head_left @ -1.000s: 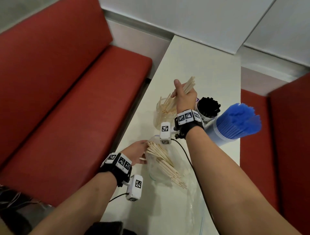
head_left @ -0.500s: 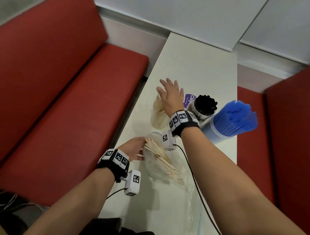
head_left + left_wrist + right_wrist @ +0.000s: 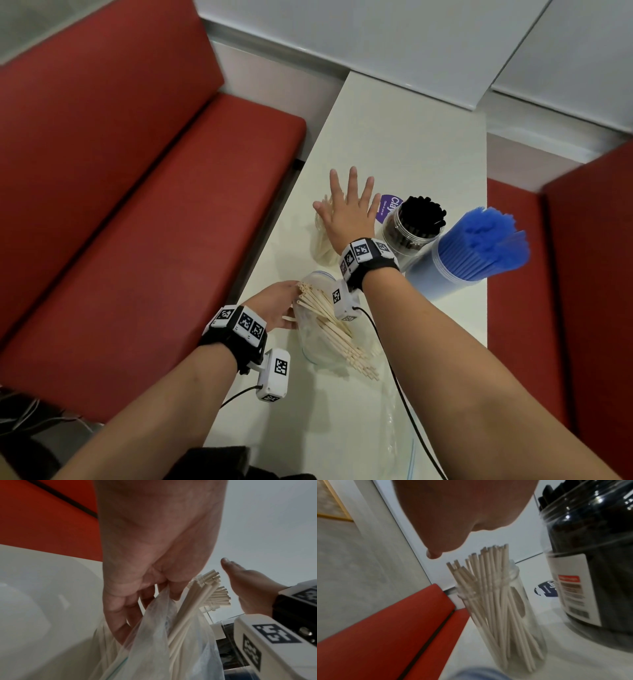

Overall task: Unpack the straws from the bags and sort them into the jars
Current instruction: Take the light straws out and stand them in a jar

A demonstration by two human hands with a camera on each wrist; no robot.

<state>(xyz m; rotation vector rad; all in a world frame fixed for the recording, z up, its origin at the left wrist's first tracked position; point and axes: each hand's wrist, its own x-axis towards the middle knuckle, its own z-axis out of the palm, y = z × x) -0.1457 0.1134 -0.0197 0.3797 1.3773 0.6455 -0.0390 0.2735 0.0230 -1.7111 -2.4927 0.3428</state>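
So the right hand (image 3: 347, 214) is spread flat, fingers straight and splayed, hovering palm-down right over the clear glass jar of off-white paper straws (image 3: 500, 609), and that grip has nothing in it. From the right wrist view the straws stand up out of the jar mouth, fanned a bit, just under the palm.

The left hand (image 3: 275, 305) has its fingers curled into the mouth of the clear plastic zip bag (image 3: 154, 642), pinching the film. More off-white straws (image 3: 334, 330) are inside that bag, lying slanted on the white bench (image 3: 404, 137) with their ends poking out by the left fingers.

Right of the straw jar is a clear jar of black straws (image 3: 416, 222), and next to it a clear container packed with blue straws (image 3: 479, 246). A red padded seat (image 3: 137, 205) runs along the bench's left side.
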